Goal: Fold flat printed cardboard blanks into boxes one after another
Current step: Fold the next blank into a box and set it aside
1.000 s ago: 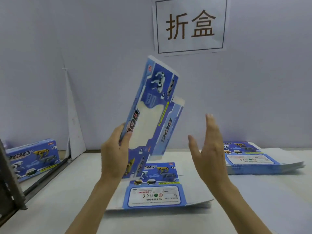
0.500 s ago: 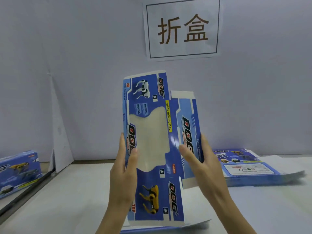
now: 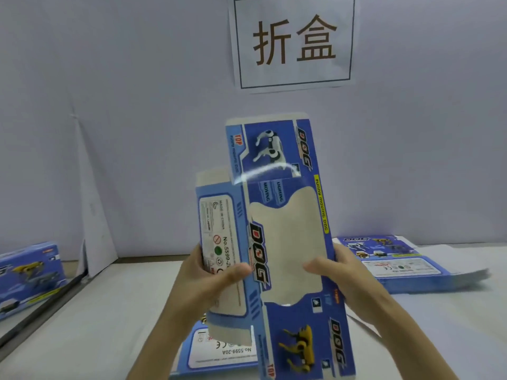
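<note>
At the far left edge a made-up blue box (image 3: 27,278) lies on its long side. Just right of it, a white sheet (image 3: 93,215) leans in the corner of the wall.

The left hand (image 3: 208,278) grips the cardboard blank (image 3: 285,242) at its left side. The thumb lies across the front near the crease, and the fingers are hidden behind the label panel.

The blank is held in the air in the middle of the view, above the pale surface (image 3: 96,325). Its long axis is nearly upright, with the top leaning a little to the left. The white-dog end points up and the yellow-dog end points down, and the printed window face is turned toward the camera. The label panel on its left is set at an angle along the crease.

Below the blank, a stack of flat blanks (image 3: 219,352) lies on the surface.

The right hand (image 3: 345,275) pinches the blank's right edge, thumb on the window and fingers behind.

Further right, a second stack of blanks (image 3: 397,261) lies flat. A paper sign (image 3: 293,42) hangs on the wall above.
</note>
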{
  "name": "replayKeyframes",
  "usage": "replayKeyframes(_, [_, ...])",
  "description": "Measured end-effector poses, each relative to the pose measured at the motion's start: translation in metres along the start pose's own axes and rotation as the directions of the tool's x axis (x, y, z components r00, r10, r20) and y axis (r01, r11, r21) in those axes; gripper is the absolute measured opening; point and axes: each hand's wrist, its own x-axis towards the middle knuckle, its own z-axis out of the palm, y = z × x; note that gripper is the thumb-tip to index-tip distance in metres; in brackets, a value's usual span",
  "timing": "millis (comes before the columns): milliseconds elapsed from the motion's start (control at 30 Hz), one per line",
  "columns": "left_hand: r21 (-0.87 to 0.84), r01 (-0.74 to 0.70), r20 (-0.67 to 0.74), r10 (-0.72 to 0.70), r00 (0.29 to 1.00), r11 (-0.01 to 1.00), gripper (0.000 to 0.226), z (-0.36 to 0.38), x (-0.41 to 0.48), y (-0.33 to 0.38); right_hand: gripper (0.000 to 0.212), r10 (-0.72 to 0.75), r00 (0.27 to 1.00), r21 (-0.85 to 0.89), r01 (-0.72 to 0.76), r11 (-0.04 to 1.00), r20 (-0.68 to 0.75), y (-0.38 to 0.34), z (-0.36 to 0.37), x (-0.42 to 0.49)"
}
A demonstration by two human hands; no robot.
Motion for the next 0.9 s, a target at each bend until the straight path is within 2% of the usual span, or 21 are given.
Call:
replayKeyframes(100, [-0.096, -0.004, -0.121, -0.007, 0.993, 0.995, 0.059, 0.005, 0.000, -0.005, 0.036, -0.063, 0.994, 0.149, 0.075, 0.986, -0.087, -0.001, 0.004, -0.002])
replayKeyframes(167, [-0.093, -0.002, -0.141, -0.011, 0.990, 0.996, 0.052, 0.006, 0.001, -0.005, 0.036, -0.063, 0.991, 0.173, 0.082, 0.981, -0.117, -0.001, 0.005, -0.003])
replayKeyframes(267, [-0.076, 0.016, -0.077, -0.022, 0.997, 0.997, 0.055, 0.007, 0.000, -0.003, 0.038, -0.058, 0.991, 0.140, 0.075, 0.987, -0.121, -0.002, 0.005, -0.002])
replayKeyframes(333, [-0.142, 0.035, -0.024, -0.038, 0.999, 0.989, 0.053, 0.008, 0.000, -0.003, 0.039, -0.078, 0.989, 0.105, 0.091, 0.990, -0.127, -0.003, 0.005, -0.003])
replayKeyframes(400, [-0.190, 0.026, -0.049, -0.036, 0.998, 0.982, 0.045, 0.009, -0.001, -0.005, 0.035, -0.081, 0.987, 0.139, 0.101, 0.985, -0.141, -0.003, 0.005, -0.003])
replayKeyframes(500, [-0.138, -0.026, -0.120, 0.009, 0.993, 0.990, 0.043, 0.008, 0.000, -0.004, 0.027, -0.075, 0.984, 0.170, 0.102, 0.980, -0.159, -0.002, 0.007, -0.002])
replayKeyframes(600, [-0.129, -0.041, -0.091, 0.029, 0.995, 0.991, 0.049, 0.004, 0.000, 0.000, 0.032, -0.087, 0.987, 0.148, 0.107, 0.983, -0.139, -0.004, 0.011, -0.001])
replayKeyframes(733, [-0.098, -0.067, -0.128, 0.055, 0.990, 0.993, 0.046, 0.002, 0.000, 0.000, 0.024, -0.060, 0.986, 0.205, 0.091, 0.975, -0.153, -0.001, 0.012, 0.000])
replayKeyframes(833, [-0.094, -0.048, -0.085, 0.040, 0.996, 0.994, 0.049, 0.006, -0.001, -0.001, 0.025, -0.097, 0.981, 0.167, 0.125, 0.978, -0.167, 0.000, 0.012, 0.001])
replayKeyframes(900, [-0.058, -0.069, -0.139, 0.060, 0.988, 0.996, 0.048, 0.010, -0.001, -0.004, 0.027, -0.098, 0.979, 0.160, 0.127, 0.979, -0.178, 0.000, 0.013, 0.001])
